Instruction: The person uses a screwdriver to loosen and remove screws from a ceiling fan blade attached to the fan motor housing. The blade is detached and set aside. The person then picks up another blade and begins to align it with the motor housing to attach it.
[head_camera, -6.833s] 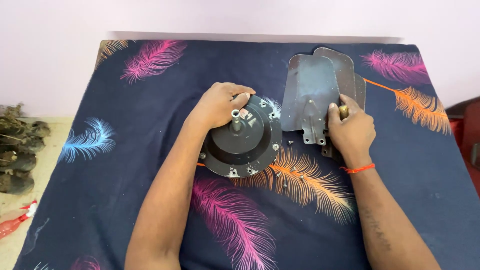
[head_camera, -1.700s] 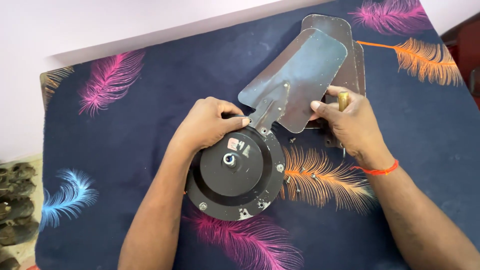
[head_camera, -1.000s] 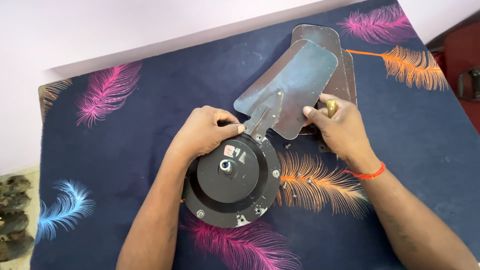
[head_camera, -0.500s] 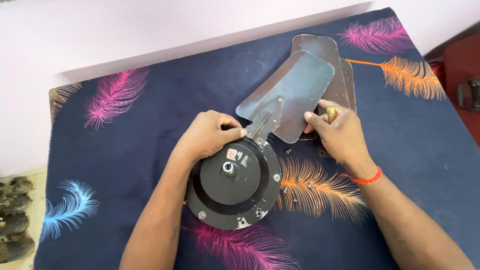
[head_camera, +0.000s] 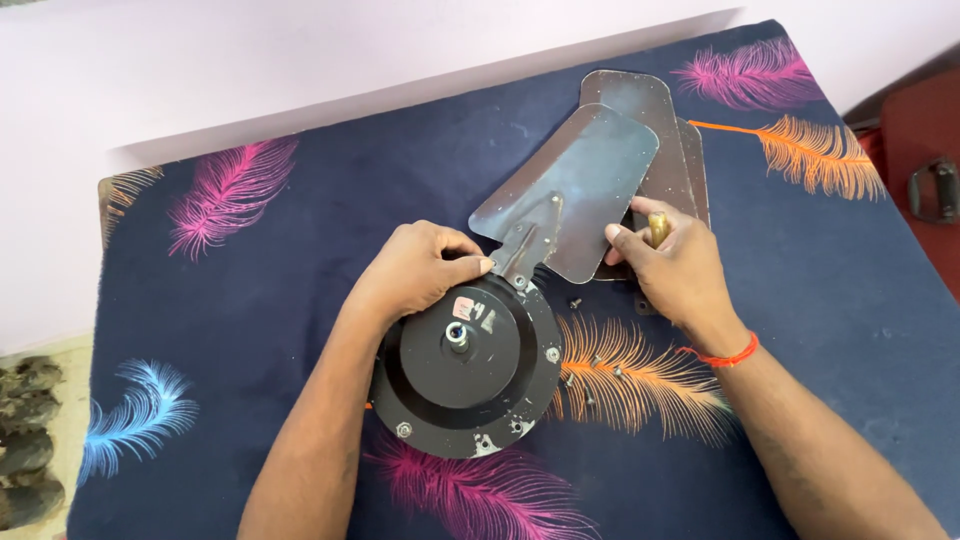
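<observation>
A round black fan motor housing with a short centre shaft lies on a dark blue cloth printed with feathers. My left hand rests on its upper left rim, fingers touching the bracket end of a grey metal fan blade. The blade's bracket lies on the housing's top edge and the blade points up and right. My right hand grips a wooden-handled tool and its fingertips press the blade's lower right edge.
Two more fan blades are stacked under and behind the held one. Several small screws lie on the cloth right of the housing. A dark red object stands at the right edge; dark lumps lie on the floor at left.
Since 6.8 s ago the top blade was swung off the stack and its bracket brought onto the housing's rim. Over the last second both hands barely shifted.
</observation>
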